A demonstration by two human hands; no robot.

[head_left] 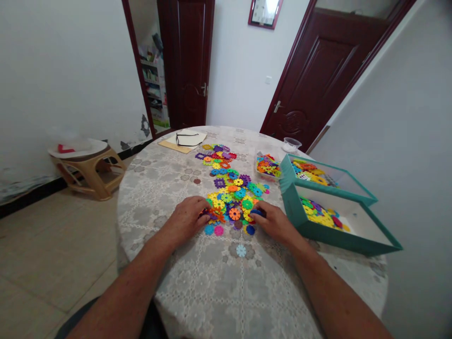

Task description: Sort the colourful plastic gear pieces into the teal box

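Observation:
Many colourful plastic gear-shaped pieces lie in a pile (233, 197) on the round table. At the pile's left edge, my left hand (190, 214) has its thumb and fingers around orange pieces (218, 215). Opposite it, my right hand (270, 218) pinches a dark blue piece (257, 213) at the pile's right edge. A blue disc (209, 230) and a pink disc (219, 230) rest in front of the pile, between my hands. Closer to me, a light blue disc (241, 250) lies by itself on the tablecloth.
Two green boxes (335, 238) of pieces stand at the right, beside a clear tray (268, 177) of pieces. Behind them is a small clear bowl (292, 143). Glasses (187, 135) lie on papers at the back left. A stool (88, 172) stands left of the table (197, 292).

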